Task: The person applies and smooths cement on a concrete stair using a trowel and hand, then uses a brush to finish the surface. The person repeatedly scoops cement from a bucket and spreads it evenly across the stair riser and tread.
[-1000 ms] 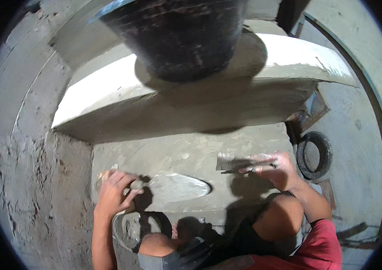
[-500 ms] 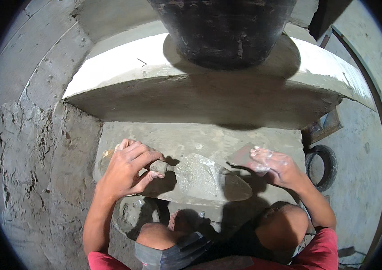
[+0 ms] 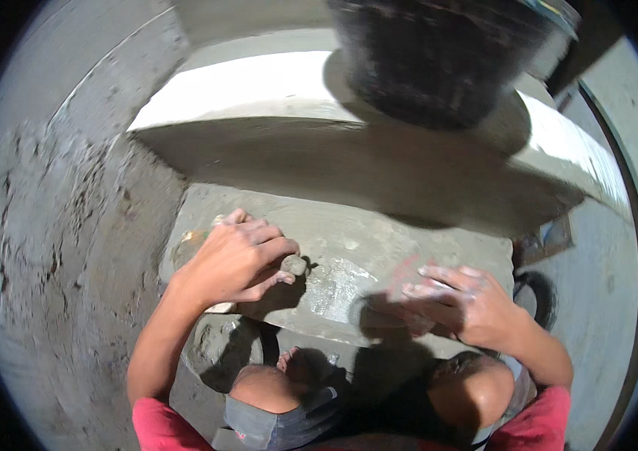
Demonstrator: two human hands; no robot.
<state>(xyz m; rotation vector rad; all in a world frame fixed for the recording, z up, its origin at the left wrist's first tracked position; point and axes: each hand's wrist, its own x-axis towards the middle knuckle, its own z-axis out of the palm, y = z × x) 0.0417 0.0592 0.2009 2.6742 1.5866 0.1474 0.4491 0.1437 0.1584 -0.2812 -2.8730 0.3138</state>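
My left hand is closed round the handle of a trowel, held over the concrete step. Its broad blade is smeared with wet grey cement and points to the right. To the right, my right hand grips a thin, flat reddish scraper, blurred by motion, near the blade's right end. Wet cement coats the fingers of my right hand. Below my left forearm stands a bucket of wet grey cement. A small yellowish-orange thing lies partly hidden beside my left hand.
A large black bucket stands on the higher concrete step, which overhangs the lower step. Rough plastered wall rises at the left. At the right a black ring-shaped thing lies on the floor. My knees are close below.
The view has shifted and tilted. The scraper in my right hand has turned and moved lower, closer over the trowel's right end. My left hand still grips the trowel.
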